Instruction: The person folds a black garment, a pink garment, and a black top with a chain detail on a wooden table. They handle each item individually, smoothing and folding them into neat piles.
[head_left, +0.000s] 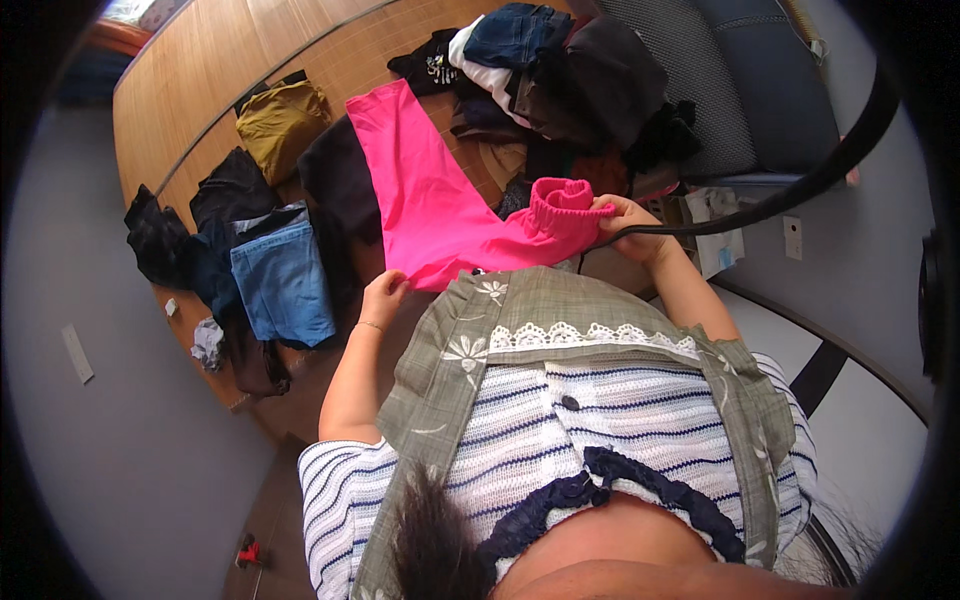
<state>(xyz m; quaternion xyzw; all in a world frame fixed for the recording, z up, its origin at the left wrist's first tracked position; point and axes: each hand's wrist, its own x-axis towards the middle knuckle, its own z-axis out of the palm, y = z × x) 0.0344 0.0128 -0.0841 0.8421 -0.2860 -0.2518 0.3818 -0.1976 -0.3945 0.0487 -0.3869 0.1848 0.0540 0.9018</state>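
Note:
Bright pink trousers lie spread at the near edge of the wooden table, one leg reaching away from me, the gathered waistband towards the right. My left hand pinches the fabric at their near left corner. The elastic waistband is gripped by my right hand, with a black cable passing in front of that hand. Just left of the pink cloth are a dark folded garment and a folded mustard garment. Folded blue jeans rest further left, nearer to me.
A heap of dark clothes, with folded dark jeans on top, stands at the back right beside a grey cushioned seat. Black garments and crumpled paper lie at the left edge. A black cable arcs across the right.

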